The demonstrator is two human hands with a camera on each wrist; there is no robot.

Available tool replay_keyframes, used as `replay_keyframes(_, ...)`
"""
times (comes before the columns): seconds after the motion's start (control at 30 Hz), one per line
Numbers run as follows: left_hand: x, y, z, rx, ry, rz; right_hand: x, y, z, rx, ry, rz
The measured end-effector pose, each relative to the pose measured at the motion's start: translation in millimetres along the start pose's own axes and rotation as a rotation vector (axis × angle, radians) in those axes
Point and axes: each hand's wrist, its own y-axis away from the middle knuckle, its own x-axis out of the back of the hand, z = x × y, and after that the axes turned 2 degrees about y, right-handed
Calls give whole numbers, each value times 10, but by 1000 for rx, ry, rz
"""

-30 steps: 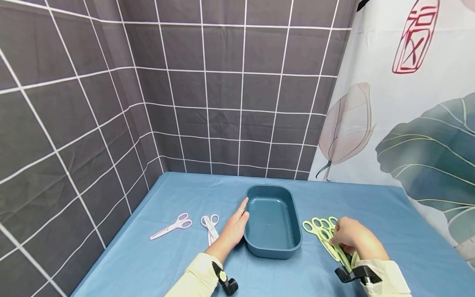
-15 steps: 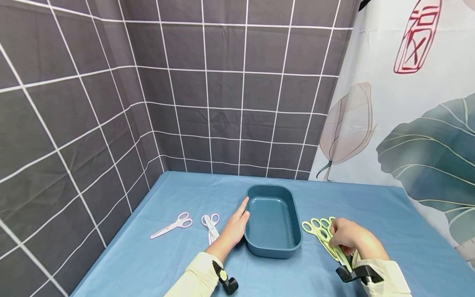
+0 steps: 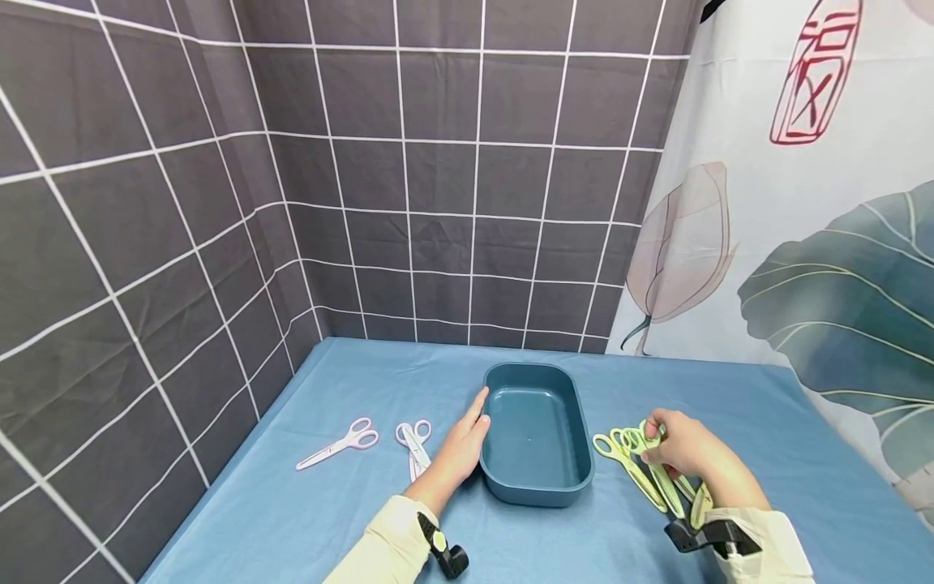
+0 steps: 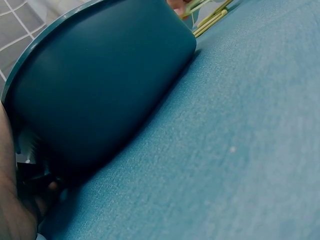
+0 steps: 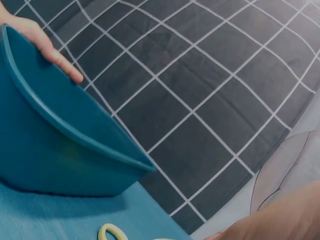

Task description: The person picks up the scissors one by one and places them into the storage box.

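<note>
One pair of yellow-green scissors (image 3: 666,487) is pinched by the handles in the fingers of the right hand (image 3: 684,444), right of a teal basin (image 3: 538,497), among other yellow-green scissors (image 3: 629,466). The basin's left wall is touched by the left hand (image 3: 461,446), its fingers extended. Pink-rimmed scissors (image 3: 349,442) are seen farther left. The blue cloth-covered surface (image 3: 292,535) is bordered by grey grid-patterned fabric (image 3: 438,178) and, at right, by white fabric (image 3: 766,182) printed with leaves (image 3: 846,292).

The tub (image 3: 540,496) stands on the table (image 3: 292,535), scissors (image 3: 337,448) to its left and more scissors (image 3: 642,484) to its right; the backdrop (image 3: 438,178) hangs at the far edge.
</note>
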Motion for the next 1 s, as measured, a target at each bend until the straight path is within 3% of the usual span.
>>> replay_keyframes(0.3, -15, 8, -13, 25, -15, 7, -16, -70, -164, 69, -138, 120)
replay_keyframes(0.7, -5, -12, -10, 24, -12, 6, 79, -331, -642, 151, -290, 131)
replay_keyframes(0.83, -8, -14, -26, 19, -21, 12, 28, -460, -773, 190, -352, 105)
replay_keyframes(1.0, -10, -15, -21, 24, -27, 17, -79, -633, -913, 181, -396, 86)
